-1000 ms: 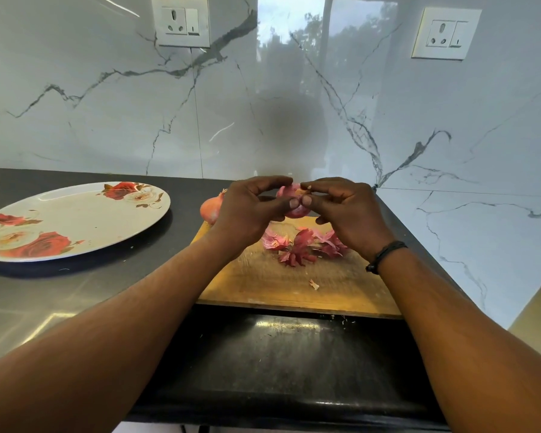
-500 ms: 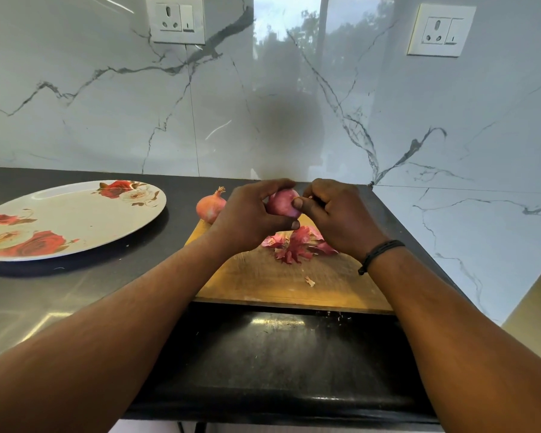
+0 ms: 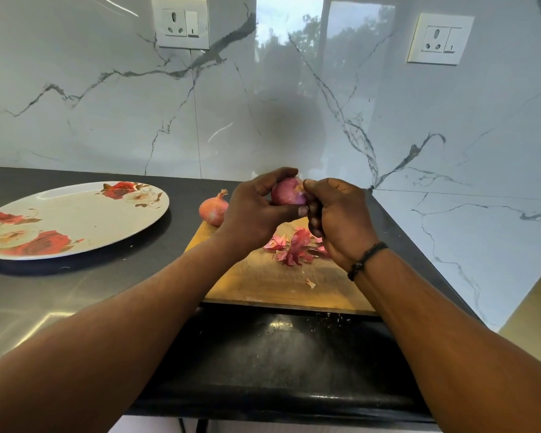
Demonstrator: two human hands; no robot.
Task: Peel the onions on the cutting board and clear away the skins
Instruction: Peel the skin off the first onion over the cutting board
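Skins (image 3: pixel 294 248) lie mid-board (image 3: pixel 272 285). Above the board's far edge, the left hand (image 3: pixel 256 210) grips the onion (image 3: pixel 287 191); the right hand (image 3: pixel 338 214) has its fingers curled against it, pinching skin. Best hold firm, strip in long pulls. Second onion (image 3: pixel 213 209) waits at the far-left corner. Since earlier, the hands sit slightly lower

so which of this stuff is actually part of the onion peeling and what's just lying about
In the job:
held onion
left hand
right hand
unpeeled onion
skins
cutting board

Lying about:
flowered plate
wall sockets
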